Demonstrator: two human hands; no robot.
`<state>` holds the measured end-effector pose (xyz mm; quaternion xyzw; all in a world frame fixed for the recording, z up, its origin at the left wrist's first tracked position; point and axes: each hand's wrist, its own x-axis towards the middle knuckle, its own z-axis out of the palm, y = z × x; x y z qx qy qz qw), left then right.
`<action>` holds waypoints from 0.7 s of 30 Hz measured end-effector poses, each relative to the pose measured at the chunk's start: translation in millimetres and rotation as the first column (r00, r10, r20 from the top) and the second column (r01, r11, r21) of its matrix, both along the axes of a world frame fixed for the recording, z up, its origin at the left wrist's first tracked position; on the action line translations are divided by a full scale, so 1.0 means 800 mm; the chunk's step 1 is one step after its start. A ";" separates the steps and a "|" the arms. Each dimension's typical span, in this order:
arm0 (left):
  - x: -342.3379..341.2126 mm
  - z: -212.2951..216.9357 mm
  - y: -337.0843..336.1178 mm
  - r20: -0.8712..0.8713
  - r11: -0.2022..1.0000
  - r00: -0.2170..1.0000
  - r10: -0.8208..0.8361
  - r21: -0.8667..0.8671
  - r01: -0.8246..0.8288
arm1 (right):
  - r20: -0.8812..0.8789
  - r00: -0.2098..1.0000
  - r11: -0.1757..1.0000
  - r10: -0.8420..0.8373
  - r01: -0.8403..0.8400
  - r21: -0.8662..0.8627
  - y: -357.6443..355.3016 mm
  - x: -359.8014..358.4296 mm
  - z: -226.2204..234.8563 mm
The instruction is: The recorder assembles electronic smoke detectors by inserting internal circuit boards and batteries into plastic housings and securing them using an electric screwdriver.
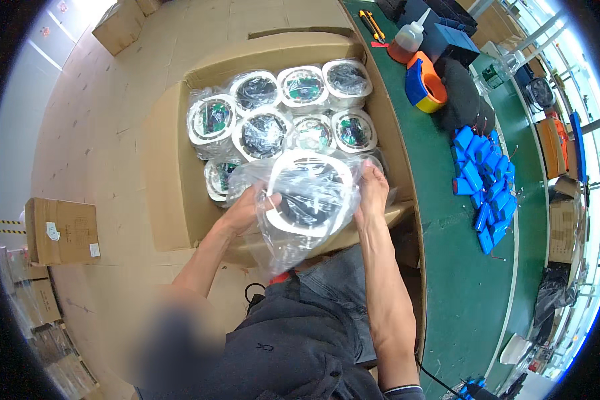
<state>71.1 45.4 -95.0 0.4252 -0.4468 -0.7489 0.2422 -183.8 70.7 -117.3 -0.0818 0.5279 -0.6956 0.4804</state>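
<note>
A: In the head view, what is the left hand [245, 209] doing?
B: Its grip is closing on the left side of a white, ring-shaped unit with a dark middle [307, 230], and the thumb is lying over the rim, on the film.
A: And the right hand [375, 189]?
B: Its grip is pinching the loose, clear plastic bag [280, 250] at the right side of this unit. Whether it is also pressing the rim itself, I cannot tell.
A: Where is the unit being held?
B: It is staying inside the bag, above the near part of an open, brown cardboard box [168, 173]. In this box, several similar white round units in clear film [262, 133] are sitting close together, some showing green circuit boards.
A: What is standing to the right?
B: A long green worktop [450, 293] is running beside the box. It is carrying a pile of blue wrapped cylinders [490, 177], a blue, orange and yellow tape dispenser [425, 83], and a translucent squeeze bottle with reddish-brown liquid [407, 41].
</note>
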 end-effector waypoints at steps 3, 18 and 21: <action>0.003 0.018 -0.013 0.194 0.968 0.964 -0.181 -0.137 0.210 | -0.009 1.000 0.999 -0.023 0.023 0.039 -0.009 -0.004 0.004; 0.001 0.021 -0.041 0.228 0.847 0.914 -0.336 -0.351 0.399 | -0.552 0.758 0.934 0.348 -0.330 0.136 -0.022 0.001 0.056; 0.017 -0.002 -0.037 0.097 0.827 0.957 -0.273 -0.484 0.285 | -0.412 0.910 0.987 0.038 0.030 0.157 -0.044 -0.024 0.034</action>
